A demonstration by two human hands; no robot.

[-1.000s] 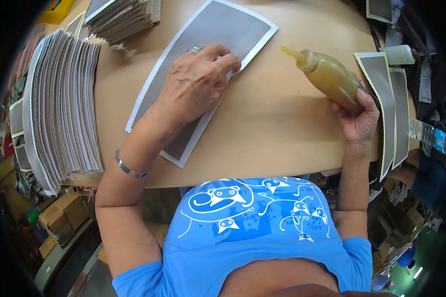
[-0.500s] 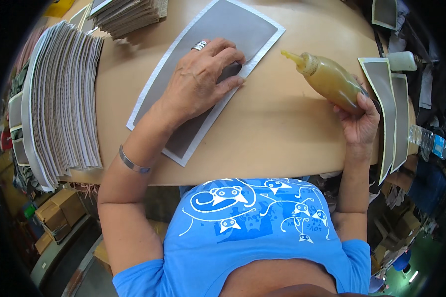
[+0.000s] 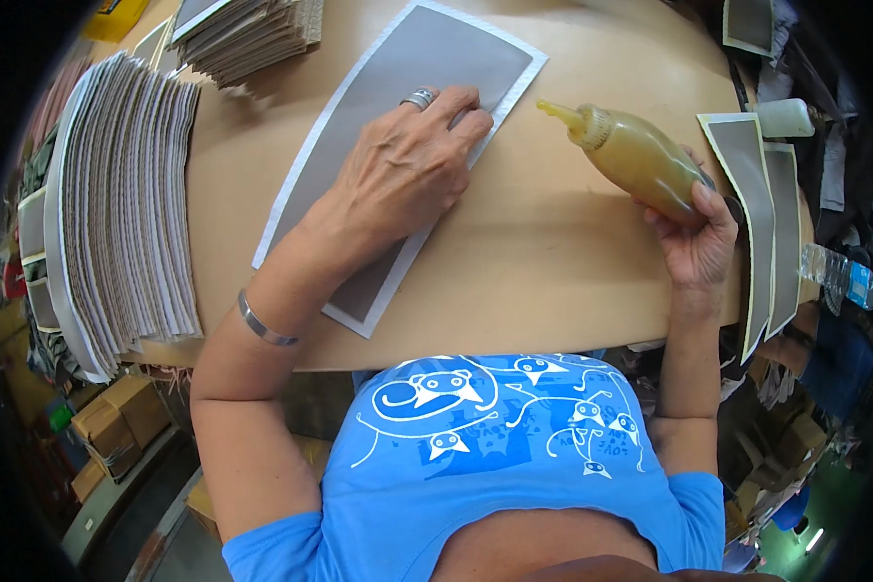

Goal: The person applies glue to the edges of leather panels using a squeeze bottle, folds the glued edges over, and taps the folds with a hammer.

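Observation:
My left hand (image 3: pixel 412 160), with a silver ring, rests on a grey panel with a pale border (image 3: pixel 485 48) lying at an angle on the table. Its fingers are curled closed near the panel's right edge, and what they may grip is hidden beneath them. My right hand (image 3: pixel 703 238) grips a squeeze bottle (image 3: pixel 635 155) of yellowish-brown liquid, held tilted with its nozzle pointing left toward the panel, a little apart from it.
A tall fanned stack of panels (image 3: pixel 126 204) fills the table's (image 3: pixel 543 281) left side, with another stack (image 3: pixel 242 39) behind. Bordered panels (image 3: pixel 742 170), a white bottle (image 3: pixel 784 118) and a clear bottle (image 3: pixel 829 267) are at the right. Cardboard boxes (image 3: pixel 131 412) sit low left.
My left hand has shifted slightly over the panel, its thumb now tucked in rather than stretched out. The squeeze bottle in my right hand has moved a little to the left.

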